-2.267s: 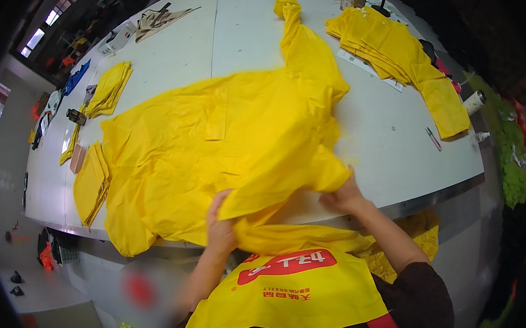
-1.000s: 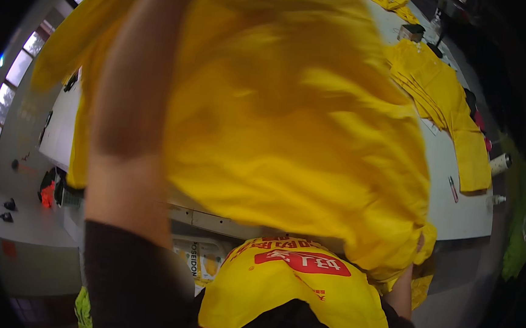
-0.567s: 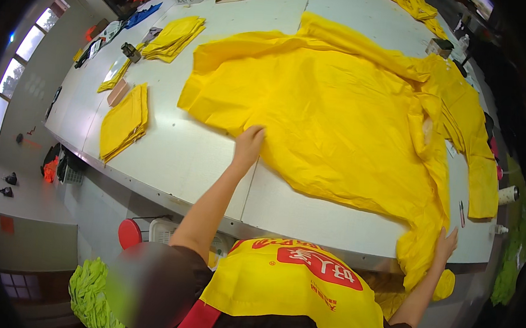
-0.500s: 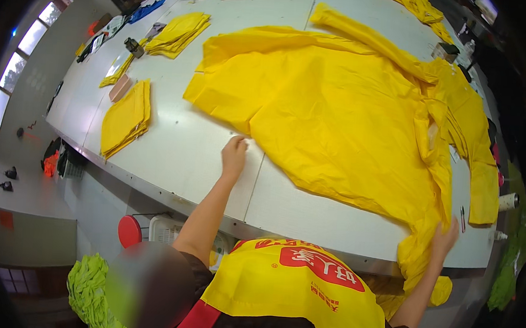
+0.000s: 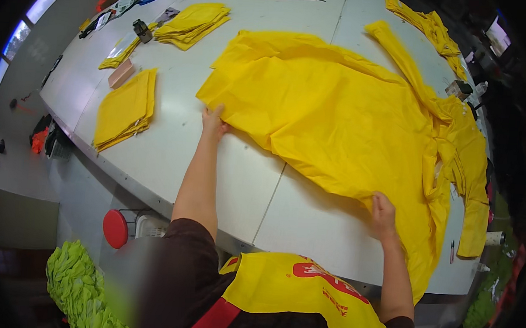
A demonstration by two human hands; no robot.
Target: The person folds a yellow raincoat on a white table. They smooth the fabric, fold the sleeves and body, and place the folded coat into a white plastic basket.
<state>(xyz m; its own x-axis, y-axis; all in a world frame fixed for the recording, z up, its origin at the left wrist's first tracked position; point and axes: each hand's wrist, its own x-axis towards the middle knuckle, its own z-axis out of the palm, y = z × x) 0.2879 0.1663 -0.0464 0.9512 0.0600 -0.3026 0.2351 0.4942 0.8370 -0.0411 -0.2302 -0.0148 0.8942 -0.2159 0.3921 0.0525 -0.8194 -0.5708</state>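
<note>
A large yellow garment (image 5: 327, 113) lies spread over the white table (image 5: 243, 187). My left hand (image 5: 214, 121) rests at the garment's near left corner, fingers on its edge. At the near right, my right hand (image 5: 383, 212) pinches the lower edge of the same garment. One long yellow sleeve (image 5: 404, 58) stretches toward the far right of the table, and part of the cloth hangs over the table's right edge.
A folded yellow stack (image 5: 125, 108) lies left of my left hand, another yellow stack (image 5: 190, 22) further back. A yellow pile (image 5: 431, 23) sits far right. Below the table are a red round stool (image 5: 115, 228) and a lime green heap (image 5: 80, 285).
The garment was lifted and flipped in front of the camera, then laid out flat. My left hand slid to its left corner; my right hand came up onto the lower edge.
</note>
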